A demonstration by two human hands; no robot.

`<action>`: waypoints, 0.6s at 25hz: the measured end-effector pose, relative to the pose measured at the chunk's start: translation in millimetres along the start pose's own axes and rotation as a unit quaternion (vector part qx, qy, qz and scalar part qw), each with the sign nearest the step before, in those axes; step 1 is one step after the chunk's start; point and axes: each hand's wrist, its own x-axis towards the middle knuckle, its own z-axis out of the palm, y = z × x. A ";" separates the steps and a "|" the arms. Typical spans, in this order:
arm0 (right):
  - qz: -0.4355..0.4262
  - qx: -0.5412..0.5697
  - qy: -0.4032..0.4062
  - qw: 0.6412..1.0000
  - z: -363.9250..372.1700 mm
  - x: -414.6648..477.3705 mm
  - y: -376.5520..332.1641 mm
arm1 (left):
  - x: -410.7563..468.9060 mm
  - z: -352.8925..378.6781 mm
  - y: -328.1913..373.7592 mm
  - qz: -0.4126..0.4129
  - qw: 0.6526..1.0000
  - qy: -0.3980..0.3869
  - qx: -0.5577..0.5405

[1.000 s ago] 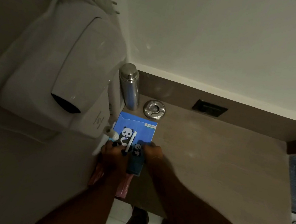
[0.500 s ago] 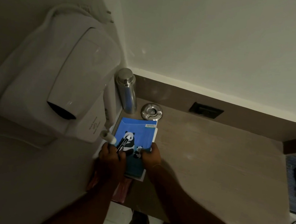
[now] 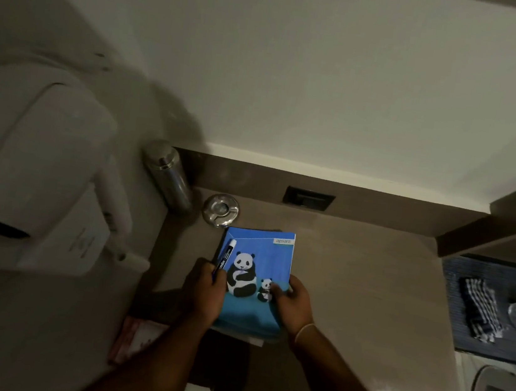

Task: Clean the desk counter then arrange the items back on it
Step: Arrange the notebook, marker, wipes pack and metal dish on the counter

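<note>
A blue notebook (image 3: 262,248) with two pandas on its cover lies on the brown desk counter (image 3: 354,273), on top of other books or papers. My left hand (image 3: 205,290) is shut on a dark marker with a white cap (image 3: 226,255) and rests on the notebook's left edge. My right hand (image 3: 293,301) grips the notebook's right edge near the small panda. A steel bottle (image 3: 169,175) stands in the back left corner, and a round steel ashtray (image 3: 221,209) sits beside it.
A white wall-mounted hair dryer (image 3: 39,179) juts out at the left. A pink cloth (image 3: 132,339) lies at the counter's front left edge. A dark socket plate (image 3: 308,198) sits in the back panel. At the right is a blue tray (image 3: 465,281) with a striped cloth and a glass.
Both hands with the notebook have shifted right, away from the wall. The marker now lies along the notebook's left edge. The camera has tilted, and the tray at the right shows more.
</note>
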 end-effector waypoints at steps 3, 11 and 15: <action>-0.024 -0.013 0.017 0.999 -29.3 14.8 -10.3 | -0.3 30.4 24.2 -0.065 0.988 -0.022 -0.136; -0.037 -0.055 0.086 0.994 -78.1 41.5 -6.2 | -3.9 98.8 71.3 -0.092 0.963 0.019 -0.253; 0.036 0.052 0.048 0.997 -106.2 67.3 -14.8 | -0.3 126.0 89.2 -0.067 0.980 0.061 -0.174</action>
